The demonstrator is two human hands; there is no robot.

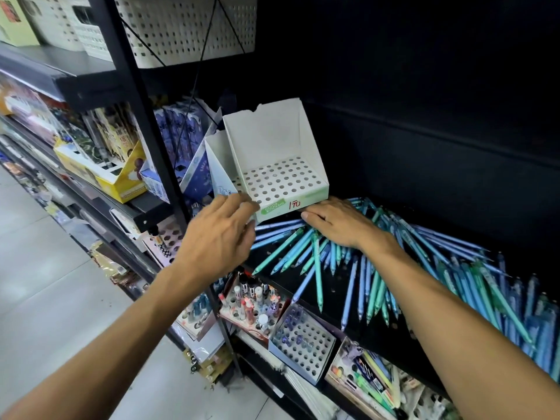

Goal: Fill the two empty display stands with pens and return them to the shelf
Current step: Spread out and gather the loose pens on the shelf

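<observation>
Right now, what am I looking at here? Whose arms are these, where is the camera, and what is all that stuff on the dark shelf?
There is no machine here: these are a person's two bare arms, filmed by one wide camera worn on the head, looking forward and down. The person stands at a dark shop shelf. On it stands an empty white cardboard stand with rows of round holes in its floor, each meant for one pen. A second stand leans behind it to the left. A big heap of loose blue and green pens lies spread over the shelf. The left hand touches the front corner of the empty stand, its fingers hidden. The right hand lies flat on the pens, just below the stand's front edge. Neither hand clearly holds a pen.
</observation>
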